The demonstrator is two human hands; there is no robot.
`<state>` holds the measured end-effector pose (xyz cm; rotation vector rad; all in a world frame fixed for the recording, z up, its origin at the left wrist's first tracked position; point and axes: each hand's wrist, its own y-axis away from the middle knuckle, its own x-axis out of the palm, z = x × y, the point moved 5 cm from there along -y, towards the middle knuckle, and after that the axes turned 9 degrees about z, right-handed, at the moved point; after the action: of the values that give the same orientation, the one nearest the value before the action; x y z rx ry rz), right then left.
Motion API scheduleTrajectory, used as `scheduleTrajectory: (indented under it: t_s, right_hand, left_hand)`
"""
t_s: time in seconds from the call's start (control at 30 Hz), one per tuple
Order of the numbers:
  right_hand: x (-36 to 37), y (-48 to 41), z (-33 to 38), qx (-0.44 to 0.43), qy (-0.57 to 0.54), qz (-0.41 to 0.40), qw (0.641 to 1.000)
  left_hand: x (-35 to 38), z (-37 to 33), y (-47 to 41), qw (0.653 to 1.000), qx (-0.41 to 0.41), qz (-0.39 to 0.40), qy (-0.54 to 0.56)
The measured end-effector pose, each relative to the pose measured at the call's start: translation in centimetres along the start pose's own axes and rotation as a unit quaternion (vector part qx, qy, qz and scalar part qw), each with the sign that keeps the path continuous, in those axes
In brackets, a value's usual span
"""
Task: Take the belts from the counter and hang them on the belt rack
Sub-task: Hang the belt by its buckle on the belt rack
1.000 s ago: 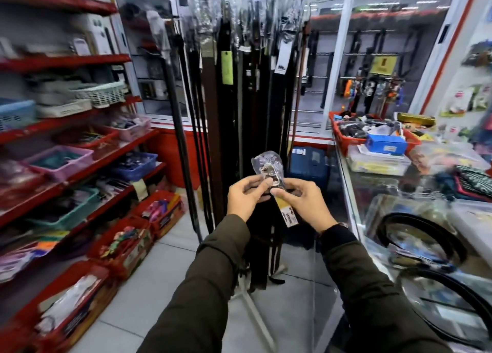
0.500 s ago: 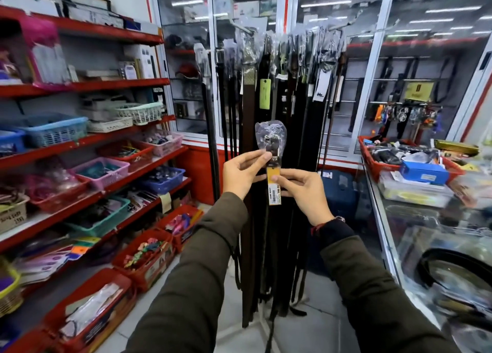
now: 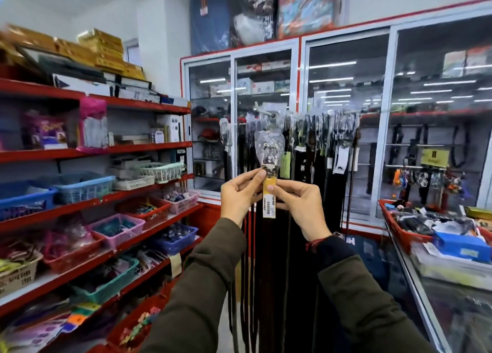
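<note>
Only one view here, the head cam, so here goes. Both hands are up at chest height in front of the belt rack (image 3: 306,118). The left hand (image 3: 239,195) and the right hand (image 3: 300,206) are each pinched narrow on the same belt (image 3: 269,246), just under its buckle (image 3: 269,150), which is wrapped in clear plastic. A yellow price tag (image 3: 269,201) dangles between the two thumbs. The strap drops straight down between the forearms and out the bottom of the shot.

The buckle end sits just below the rack's top bar, in front of the belts already hanging there (image 3: 327,166). As far as I can see it isn't hooked on anything yet; the plastic blurs into the rack behind it, so I can't swear to that.

Progress-wise: plenty of belts are on the rack, but I can't tell which ones came from this job. This one looks mid-hang, so I'd call the current step "line up the buckle with a free hook." The glass tabletop (image 3: 436,294) runs along the right edge, with a red tray (image 3: 394,227) of odds and ends at its far end. I don't see any loose belts on the part that shows, though most of it is cut off, so there could be more waiting. The shelves (image 3: 93,150) on the left aren't involved.
</note>
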<state>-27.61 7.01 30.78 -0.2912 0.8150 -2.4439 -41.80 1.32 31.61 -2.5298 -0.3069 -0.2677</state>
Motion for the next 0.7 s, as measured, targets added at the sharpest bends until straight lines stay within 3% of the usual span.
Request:
scheduleTrajectory:
  t_s: [0.33,0.7]
  right_hand:
    - [1.9,-6.8,5.4,-0.051,-0.002,-0.046,0.998]
    - [2.4,-8.6,6.0,-0.019,-0.014,-0.079,0.997]
  left_hand:
    - [0.8,-6.7,-5.6,0.996,0.065,-0.042,0.045]
    - [0.4,-6.9,-7.3,0.997,0.006,-0.049,0.067]
